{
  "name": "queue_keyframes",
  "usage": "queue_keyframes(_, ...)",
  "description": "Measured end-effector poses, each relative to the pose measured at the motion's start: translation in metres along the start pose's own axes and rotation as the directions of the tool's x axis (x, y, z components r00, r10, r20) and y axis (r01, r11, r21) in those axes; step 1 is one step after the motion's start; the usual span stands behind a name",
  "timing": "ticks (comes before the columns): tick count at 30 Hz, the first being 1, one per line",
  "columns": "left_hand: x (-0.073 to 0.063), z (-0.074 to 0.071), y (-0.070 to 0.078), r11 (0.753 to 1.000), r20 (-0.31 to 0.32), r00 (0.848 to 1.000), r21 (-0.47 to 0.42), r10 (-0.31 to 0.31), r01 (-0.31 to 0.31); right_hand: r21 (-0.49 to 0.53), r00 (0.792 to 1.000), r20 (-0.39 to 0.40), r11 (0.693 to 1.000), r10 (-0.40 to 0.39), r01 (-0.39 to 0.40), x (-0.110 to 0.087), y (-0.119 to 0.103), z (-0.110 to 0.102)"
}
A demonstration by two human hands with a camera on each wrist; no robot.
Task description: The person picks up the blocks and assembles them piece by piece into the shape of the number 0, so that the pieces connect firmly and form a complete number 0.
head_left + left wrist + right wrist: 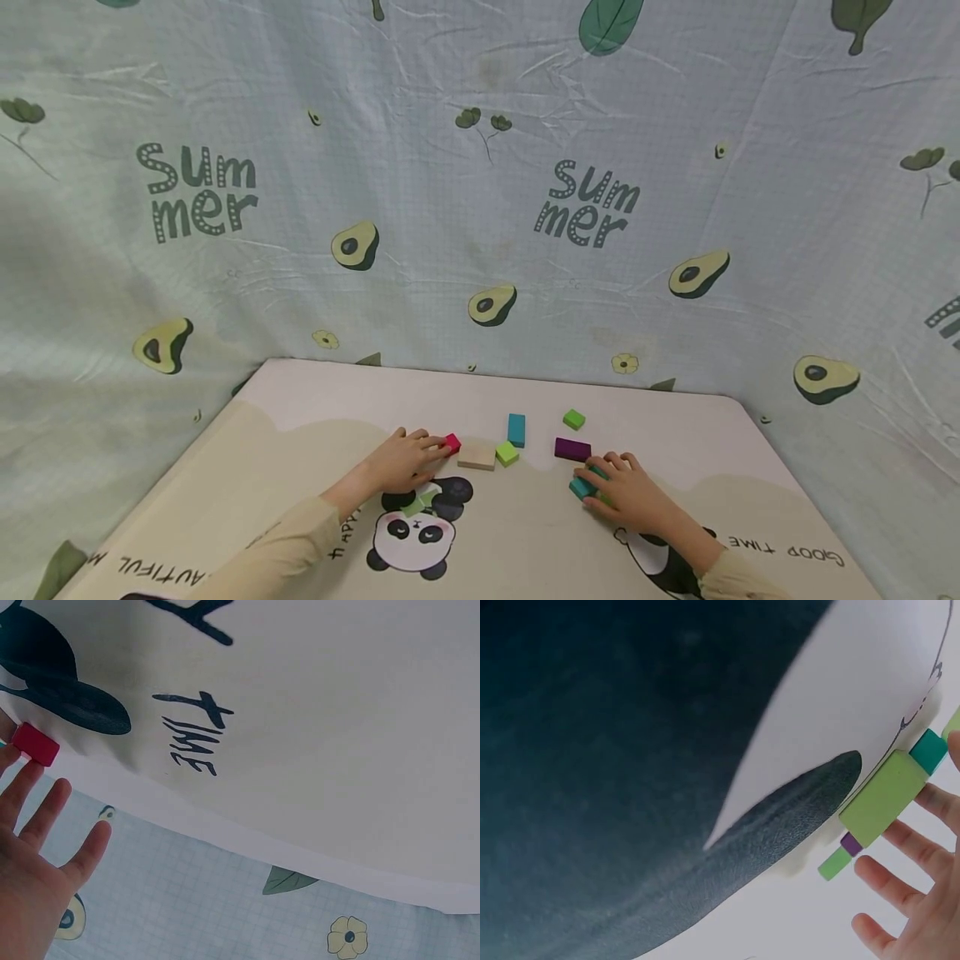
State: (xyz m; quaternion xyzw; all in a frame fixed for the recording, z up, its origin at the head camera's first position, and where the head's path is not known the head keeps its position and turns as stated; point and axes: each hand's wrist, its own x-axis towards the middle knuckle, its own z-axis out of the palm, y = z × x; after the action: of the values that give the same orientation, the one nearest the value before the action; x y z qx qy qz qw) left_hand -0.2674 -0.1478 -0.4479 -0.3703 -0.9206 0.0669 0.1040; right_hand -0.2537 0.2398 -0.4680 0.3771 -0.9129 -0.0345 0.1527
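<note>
In the head view my left hand (pixel 405 461) reaches over the table with its fingertips at a small red block (pixel 452 443). The left wrist view shows this red block (pixel 36 744) beside the extended fingers (pixel 46 816). My right hand (pixel 628 496) lies spread over a teal block (pixel 582 487) and a green block, both partly covered by its fingers. In the right wrist view the loosely stretched fingers (pixel 889 885) are beside a long green block (pixel 885 796) and a teal block (pixel 928 752). A purple block (pixel 573 450) lies just beyond the right fingertips.
Between the hands lie a pale wooden block (pixel 476 456), a lime green block (pixel 507 454) and an upright-looking blue block (pixel 517 430). Another green block (pixel 574 419) sits farther back. A patterned curtain (pixel 420 208) hangs behind the table (pixel 330 383), which has printed pandas.
</note>
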Motion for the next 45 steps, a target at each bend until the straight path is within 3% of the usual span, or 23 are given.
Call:
queue_keyframes(24,0.001,0.001,0.0,1.0,0.013,1.0,-0.01,-0.014,0.014,-0.144,0.998,-0.007,0.988,-0.056,0.055,0.01,-0.001,0.007)
queue_keyframes(35,0.001,0.004,-0.003,0.999,-0.008,0.999,0.021,0.032,-0.032,-0.115,0.999,0.033,0.993,-0.024,0.028,0.009,-0.003,0.008)
queue_keyframes(45,0.003,0.005,-0.004,0.999,-0.011,0.999,0.031,0.04,-0.04,-0.127,0.997,-0.034,0.99,-0.062,0.058,0.018,-0.006,-0.002)
